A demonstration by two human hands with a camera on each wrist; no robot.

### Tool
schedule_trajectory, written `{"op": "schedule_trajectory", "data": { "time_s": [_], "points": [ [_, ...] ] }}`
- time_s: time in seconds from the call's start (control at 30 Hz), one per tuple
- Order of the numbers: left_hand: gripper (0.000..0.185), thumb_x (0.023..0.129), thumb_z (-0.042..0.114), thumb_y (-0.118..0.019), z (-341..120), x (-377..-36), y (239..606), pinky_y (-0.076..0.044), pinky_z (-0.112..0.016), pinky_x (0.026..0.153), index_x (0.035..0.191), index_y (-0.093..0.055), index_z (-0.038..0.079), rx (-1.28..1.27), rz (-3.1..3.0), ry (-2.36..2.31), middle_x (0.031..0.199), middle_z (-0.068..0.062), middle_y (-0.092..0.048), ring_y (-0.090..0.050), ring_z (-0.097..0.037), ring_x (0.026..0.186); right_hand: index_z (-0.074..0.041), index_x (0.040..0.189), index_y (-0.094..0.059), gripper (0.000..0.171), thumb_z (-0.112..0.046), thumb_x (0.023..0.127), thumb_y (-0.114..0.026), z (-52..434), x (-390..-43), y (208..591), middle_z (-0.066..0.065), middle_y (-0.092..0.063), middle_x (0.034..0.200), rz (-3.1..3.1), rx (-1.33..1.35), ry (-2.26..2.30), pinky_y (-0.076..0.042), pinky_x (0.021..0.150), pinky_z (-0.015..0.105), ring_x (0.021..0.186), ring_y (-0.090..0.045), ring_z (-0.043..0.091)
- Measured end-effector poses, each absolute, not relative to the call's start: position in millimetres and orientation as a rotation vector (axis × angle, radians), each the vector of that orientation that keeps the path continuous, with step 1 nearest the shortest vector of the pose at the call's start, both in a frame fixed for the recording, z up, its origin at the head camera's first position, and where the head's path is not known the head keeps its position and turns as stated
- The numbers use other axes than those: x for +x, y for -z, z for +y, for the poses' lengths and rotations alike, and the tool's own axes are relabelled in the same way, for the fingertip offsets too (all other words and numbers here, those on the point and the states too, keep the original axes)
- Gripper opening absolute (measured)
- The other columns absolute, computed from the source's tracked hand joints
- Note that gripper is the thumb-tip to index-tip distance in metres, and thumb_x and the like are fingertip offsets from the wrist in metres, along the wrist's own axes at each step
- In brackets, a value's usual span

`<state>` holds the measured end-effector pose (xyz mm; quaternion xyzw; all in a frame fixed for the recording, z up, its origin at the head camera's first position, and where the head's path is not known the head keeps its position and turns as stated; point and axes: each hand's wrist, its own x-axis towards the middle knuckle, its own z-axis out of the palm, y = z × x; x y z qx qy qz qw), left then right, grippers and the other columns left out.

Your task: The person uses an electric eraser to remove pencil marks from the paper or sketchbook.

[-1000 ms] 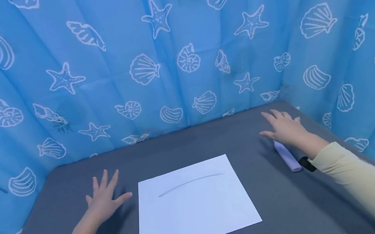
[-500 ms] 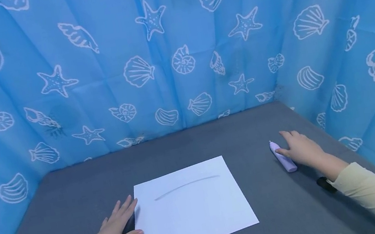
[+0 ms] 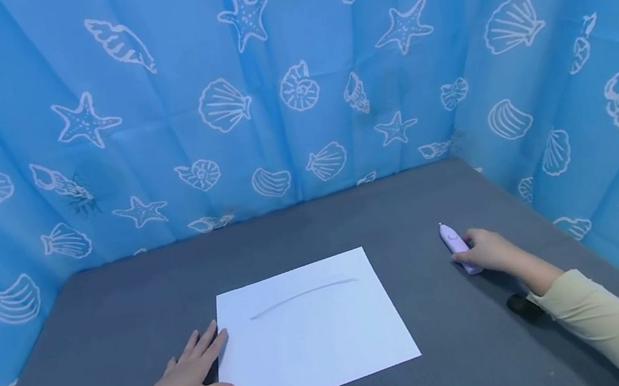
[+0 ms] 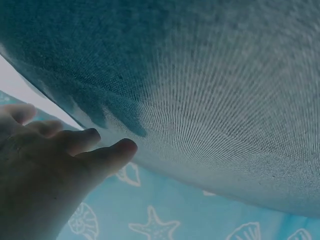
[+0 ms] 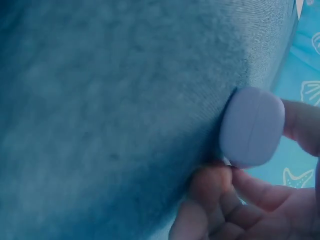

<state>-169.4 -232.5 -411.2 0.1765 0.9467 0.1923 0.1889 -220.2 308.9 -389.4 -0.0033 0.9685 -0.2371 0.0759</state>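
The fingers [image 5: 295, 120] of the right hand [image 3: 488, 250] are curled around a pale lilac pen-shaped tool [image 3: 456, 246], with the thumb under it and one finger on its other side, as the right wrist view shows from the blunt end [image 5: 251, 126]. The tool lies on the grey tabletop [image 3: 118, 300] at the right of the frame in the head view, its thin tip pointing toward the upper left, well apart from the paper. The fingers [image 3: 202, 342] of the left hand [image 3: 190, 379] are straight and a little apart, lying flat on the tabletop at the lower left of the frame; the thumb touches the left edge of a white sheet of paper [image 3: 316, 342]. The sheet lies in the middle of the frame and carries one thin grey curved line [image 3: 302, 295] near its upper edge. Behind the tabletop hangs a blue cloth [image 3: 286, 53] with white shells and starfish.
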Motion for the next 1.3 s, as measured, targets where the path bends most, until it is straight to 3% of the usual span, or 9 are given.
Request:
{"op": "schedule_trajectory", "data": {
  "time_s": [0.13,0.27,0.5,0.73,0.9,0.97,1.03,1.2,1.3],
  "points": [
    [0.098,0.079,0.053,-0.072,-231.2,-171.6,409.3,-0.01,-0.082,0.092,0.151,-0.03,0.002,0.501,2.644,-0.523,0.157,-0.025,-0.017,-0.008,-0.058,0.138,0.016,0.1,-0.053,0.039,-0.017,0.085,-0.066,308.6,-221.2,392.3,0.021,-0.058,0.086,2.868,-0.047,0.769,-0.047,0.064,0.039,0.075,-0.055,0.028],
    [0.096,0.079,0.054,-0.072,-230.2,-173.3,409.6,-0.012,-0.081,0.094,0.151,-0.032,0.004,0.483,2.632,-0.498,0.158,-0.021,-0.019,-0.008,-0.055,0.14,0.01,0.094,-0.051,0.028,-0.015,0.086,-0.062,304.8,-220.1,391.1,0.013,-0.053,0.08,2.796,-0.023,0.942,-0.048,0.053,0.033,0.066,-0.053,0.02],
    [0.096,0.078,0.055,-0.071,-231.3,-176.1,411.3,-0.012,-0.081,0.093,0.15,-0.034,0.005,0.492,2.641,-0.486,0.158,-0.02,-0.02,-0.008,-0.055,0.14,0.017,0.113,-0.049,0.036,-0.011,0.094,-0.059,288.9,-221.3,383.5,0.014,-0.06,0.088,2.753,-0.061,1.332,-0.045,0.051,0.028,0.062,-0.051,0.014],
    [0.097,0.078,0.057,-0.071,-234.3,-175.3,414.0,-0.012,-0.082,0.093,0.15,-0.034,0.005,0.482,2.639,-0.477,0.158,-0.02,-0.02,-0.008,-0.055,0.14,0.01,0.126,-0.052,0.045,-0.017,0.093,-0.067,270.2,-229.3,378.3,0.007,-0.057,0.091,2.544,0.018,1.735,-0.044,0.056,0.027,0.063,-0.05,0.012],
    [0.095,0.079,0.055,-0.071,-234.9,-172.5,413.3,-0.012,-0.082,0.093,0.15,-0.034,0.005,0.482,2.641,-0.5,0.158,-0.02,-0.02,-0.008,-0.055,0.14,-0.005,0.1,-0.066,0.007,-0.005,0.094,-0.062,258.3,-234.4,376.1,0.0,-0.055,0.077,1.995,0.018,2.26,-0.039,0.053,0.024,0.06,-0.045,0.01],
    [0.094,0.079,0.055,-0.071,-235.3,-170.5,413.9,-0.013,-0.082,0.093,0.15,-0.035,0.005,0.486,2.646,-0.501,0.158,-0.02,-0.021,-0.009,-0.055,0.14,-0.01,0.089,-0.067,0.013,-0.005,0.097,-0.058,251.9,-235.8,376.6,0.0,-0.052,0.073,1.778,0.04,2.409,-0.036,0.052,0.023,0.059,-0.042,0.01],
    [0.095,0.079,0.056,-0.07,-235.9,-169.1,415.5,-0.013,-0.082,0.093,0.15,-0.035,0.005,0.484,2.645,-0.497,0.158,-0.02,-0.021,-0.009,-0.055,0.14,-0.007,0.091,-0.061,0.015,-0.013,0.101,-0.052,245.3,-236.4,377.3,0.001,-0.05,0.073,1.683,0.067,2.46,-0.036,0.051,0.022,0.059,-0.043,0.01],
    [0.095,0.078,0.057,-0.07,-236.2,-169.2,417.9,-0.012,-0.082,0.093,0.15,-0.035,0.005,0.479,2.64,-0.509,0.158,-0.02,-0.021,-0.009,-0.055,0.14,0.002,0.137,-0.024,0.059,-0.047,0.103,-0.03,231.9,-239.2,379.4,0.015,-0.054,0.103,1.699,0.125,2.378,-0.053,0.059,0.021,0.07,-0.066,0.011],
    [0.096,0.078,0.058,-0.07,-235.7,-171.2,417.2,-0.011,-0.082,0.093,0.15,-0.034,0.005,0.476,2.644,-0.504,0.158,-0.02,-0.02,-0.008,-0.055,0.14,0.004,0.145,-0.006,0.072,-0.049,0.102,-0.027,225.3,-242.2,380.7,0.021,-0.054,0.112,1.651,0.139,2.372,-0.057,0.067,0.027,0.077,-0.071,0.017]
  ]
}}
